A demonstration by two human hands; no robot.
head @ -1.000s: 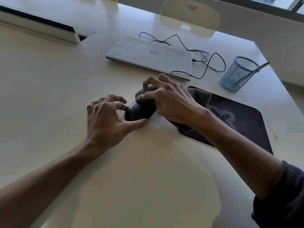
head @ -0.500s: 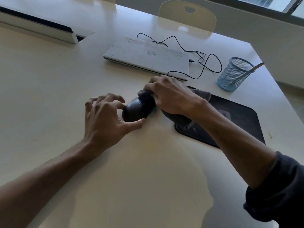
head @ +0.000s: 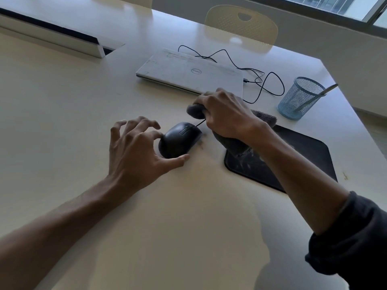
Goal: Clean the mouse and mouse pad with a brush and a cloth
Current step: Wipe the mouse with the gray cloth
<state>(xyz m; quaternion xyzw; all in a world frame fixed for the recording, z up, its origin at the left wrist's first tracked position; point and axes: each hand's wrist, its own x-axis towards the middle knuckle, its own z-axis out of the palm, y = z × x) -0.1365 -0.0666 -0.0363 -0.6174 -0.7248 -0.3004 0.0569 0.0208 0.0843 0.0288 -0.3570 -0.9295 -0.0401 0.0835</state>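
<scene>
The right hand [head: 226,116] has its fingers curled tight round a bunched grey cloth [head: 195,110], which hangs out below the wrist onto the near-left corner of the mouse pad [head: 303,155]. The cloth looks soft and limp, so a wad in the fist seems the sensible way to carry it; it will fold round curves easily. The left hand [head: 138,151] steadies the black mouse [head: 180,139], thumb against its near side and index fingertip at its left end, the other fingers spread and lifted, holding nothing.

The mouse sits on the bare table [head: 62,122], just left of the pad and apart from it, its cable [head: 263,84] running under the right hand toward the closed laptop [head: 188,70]. I judge it light, hard and smooth, likely to skid when rubbed, so pinching its sides low down is wise. The pad looks thin and floppy, best pressed flat. A mesh pen cup [head: 299,99] stands far right.
</scene>
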